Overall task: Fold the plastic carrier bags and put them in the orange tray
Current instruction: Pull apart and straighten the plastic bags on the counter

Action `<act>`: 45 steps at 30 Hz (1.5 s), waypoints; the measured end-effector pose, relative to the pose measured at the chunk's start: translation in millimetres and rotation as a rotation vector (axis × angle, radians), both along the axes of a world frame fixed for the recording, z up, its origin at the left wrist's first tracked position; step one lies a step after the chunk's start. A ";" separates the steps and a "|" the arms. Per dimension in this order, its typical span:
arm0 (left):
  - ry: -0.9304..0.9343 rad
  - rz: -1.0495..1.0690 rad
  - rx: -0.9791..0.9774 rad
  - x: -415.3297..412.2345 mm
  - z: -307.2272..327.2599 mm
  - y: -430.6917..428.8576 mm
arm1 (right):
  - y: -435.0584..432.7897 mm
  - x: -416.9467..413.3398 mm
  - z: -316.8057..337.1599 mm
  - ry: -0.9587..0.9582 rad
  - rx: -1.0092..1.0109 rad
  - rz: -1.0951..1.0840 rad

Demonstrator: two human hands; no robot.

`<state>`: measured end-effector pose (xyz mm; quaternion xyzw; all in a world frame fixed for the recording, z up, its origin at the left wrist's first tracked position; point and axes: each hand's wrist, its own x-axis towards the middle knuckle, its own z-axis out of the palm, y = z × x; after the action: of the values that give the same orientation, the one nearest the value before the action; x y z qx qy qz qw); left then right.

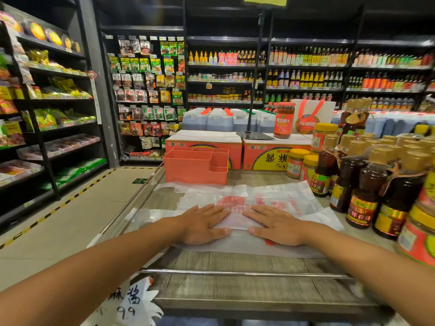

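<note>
Just left of centre, the orange tray (188, 171) stands behind the plastic carrier bag (277, 196), which lies spread across the middle of the frame on the wooden counter (235, 262). The left hand (202, 225) and right hand (275, 225) press it side by side, fingers straight and flat, gripping nothing. Thin, light and slippery, the film probably slides and springs open, so it is best pinched along a creased edge. Sauce bottles (362, 196) crowd the right.

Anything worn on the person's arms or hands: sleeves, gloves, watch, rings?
Nothing worn shows. The left forearm and right forearm are bare to the frame edge, no sleeve in view. The left hand and right hand carry no glove, watch, bracelet or visible ring.
</note>
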<state>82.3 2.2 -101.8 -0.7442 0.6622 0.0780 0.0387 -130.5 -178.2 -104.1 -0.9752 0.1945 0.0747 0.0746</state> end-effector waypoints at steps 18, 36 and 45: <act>0.017 0.022 -0.132 5.2 2.0 -5.2 | 0.0 -9.0 18.9 -0.236 -0.028 0.032; -0.093 0.206 -0.534 -2.9 37.0 8.6 | 9.6 -13.4 37.6 -0.404 -0.283 -0.040; -0.178 0.222 -0.679 7.1 32.9 4.6 | 13.9 -13.2 43.2 -0.458 -0.393 -0.034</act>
<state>89.4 6.8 -68.9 -0.7859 0.5596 -0.2074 -0.1619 -143.6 -164.3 -60.9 -0.9590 0.1998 -0.1874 -0.0725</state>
